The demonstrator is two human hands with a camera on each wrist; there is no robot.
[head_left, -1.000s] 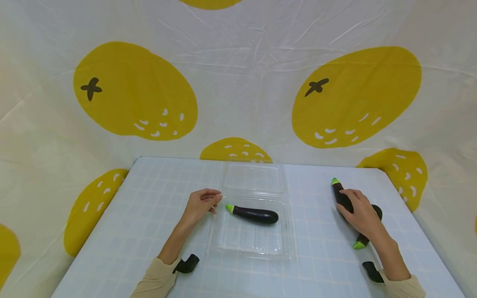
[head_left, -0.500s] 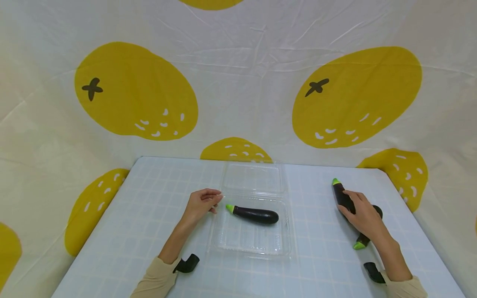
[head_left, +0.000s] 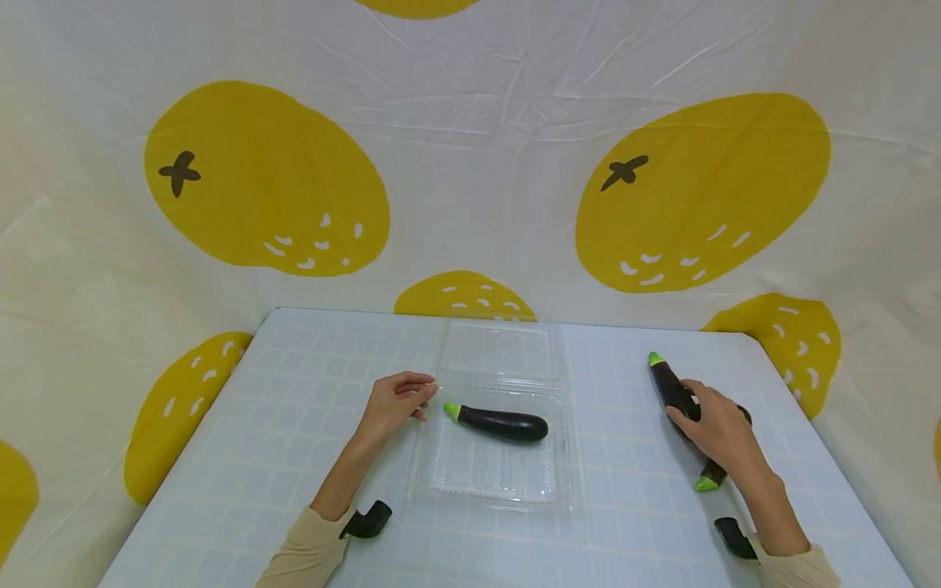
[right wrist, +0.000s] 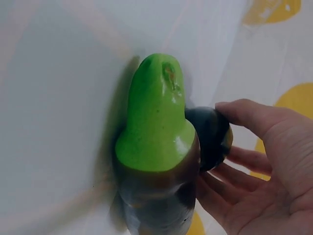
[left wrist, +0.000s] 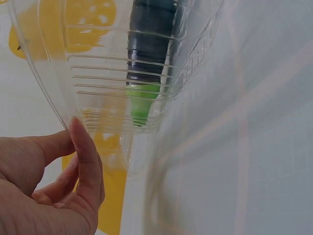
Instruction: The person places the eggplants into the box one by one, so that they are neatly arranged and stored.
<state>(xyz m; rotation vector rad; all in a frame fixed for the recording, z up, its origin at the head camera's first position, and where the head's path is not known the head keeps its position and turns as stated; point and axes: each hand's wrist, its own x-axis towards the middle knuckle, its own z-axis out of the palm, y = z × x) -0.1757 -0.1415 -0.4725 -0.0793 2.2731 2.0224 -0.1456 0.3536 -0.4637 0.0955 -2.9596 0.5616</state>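
Observation:
A hinged clear plastic clamshell container lies on the table with its lid folded back. One dark eggplant with a green stem end rests inside. My left hand is at the container's left rim; in the left wrist view, thumb and forefinger pinch that edge. On the right, my right hand grips a second eggplant, thumb on one side and fingers on the other. A third eggplant lies crosswise under that hand, partly hidden; its green end looms large in the right wrist view.
The table has a pale blue checked cover. Behind it hangs a white cloth printed with large yellow fruit. Black camera mounts sit at both wrists, near the beige sleeves.
The eggplant in my right hand has shifted slightly, its green end a little further left. My left hand and the container stay in place.

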